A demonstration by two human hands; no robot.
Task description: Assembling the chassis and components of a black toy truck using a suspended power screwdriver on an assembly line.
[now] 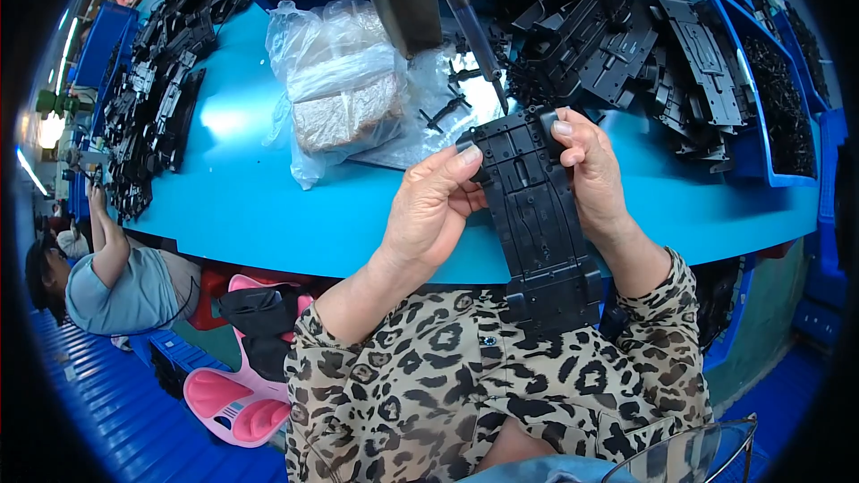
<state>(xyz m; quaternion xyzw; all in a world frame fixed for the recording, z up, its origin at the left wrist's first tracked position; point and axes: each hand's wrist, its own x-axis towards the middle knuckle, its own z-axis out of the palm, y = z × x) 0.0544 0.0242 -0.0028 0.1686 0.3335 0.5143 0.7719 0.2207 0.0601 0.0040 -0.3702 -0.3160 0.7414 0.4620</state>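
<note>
A long black plastic chassis plate (537,215) is held between both hands, its far end raised over the table and its near end close to my body. My left hand (434,201) pinches its far left corner, thumb on top. On the far right corner, my right hand (591,165) grips with the thumb and curled fingers. A screwdriver-like tool (470,25) with a thin bit comes down from above. Its tip is right at the plate's far edge; whether they touch, I cannot tell. Small black plastic parts (445,113) lie on clear film just beyond my left hand.
A plastic-wrapped block (349,112) sits on the blue table (242,206). More black chassis plates (617,49) are piled at the right, beside a blue bin (756,98) of black parts. Another black heap (165,89) lines the left. A person (134,286) sits beyond a pink chair (237,402).
</note>
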